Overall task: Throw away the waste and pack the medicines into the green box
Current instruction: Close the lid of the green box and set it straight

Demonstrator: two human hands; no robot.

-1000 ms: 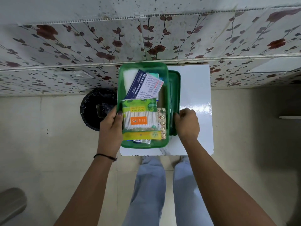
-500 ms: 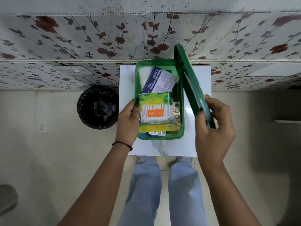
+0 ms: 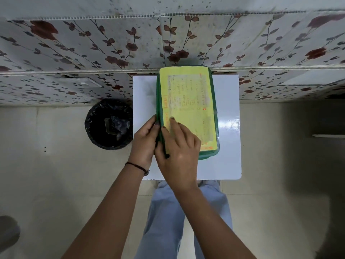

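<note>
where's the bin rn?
Head view, left of centre: the black-lined bin stands on the floor against the white table's left edge, beside the left hand.

I see both arms reaching forward, close together. My left hand point(image 3: 144, 139) curls its fingers around an edge, and my right hand point(image 3: 179, 146) lies flat beside it, fingers spread, touching the left hand.
</note>
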